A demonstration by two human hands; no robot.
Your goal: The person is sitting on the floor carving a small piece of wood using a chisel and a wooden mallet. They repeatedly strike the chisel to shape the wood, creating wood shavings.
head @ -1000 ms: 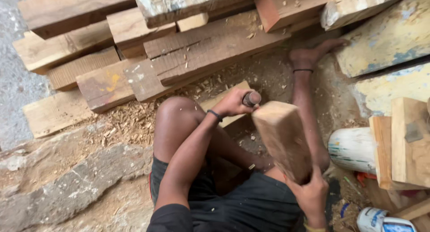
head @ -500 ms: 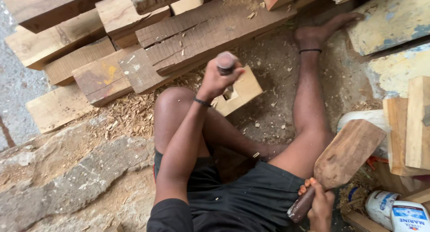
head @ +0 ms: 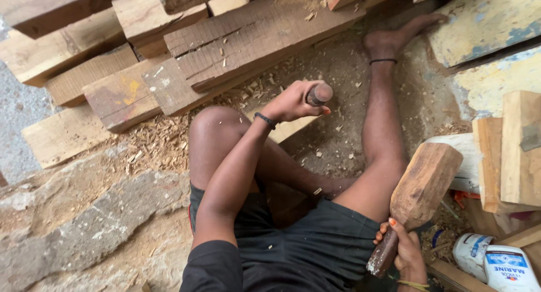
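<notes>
I sit on the ground with my legs spread. My left hand [head: 293, 102] is shut around a chisel with a round wooden handle [head: 321, 93], held upright over a pale wooden block [head: 288, 128] that lies between my legs, mostly hidden by my arm and knee. My right hand [head: 407, 252] grips the handle of a heavy wooden mallet [head: 420, 185], which is held low beside my right thigh, its head pointing up and away from the chisel.
Rough planks and beams [head: 225, 49] are stacked across the top. Wood chips [head: 152, 140] cover the dirt. A flat stone [head: 84, 224] lies at lower left. Boards [head: 518, 151] and white containers [head: 496, 264] stand at right.
The mallet came down from above the chisel to low beside my right thigh. My left hand stays on the chisel, which has shifted a little as the view moved.
</notes>
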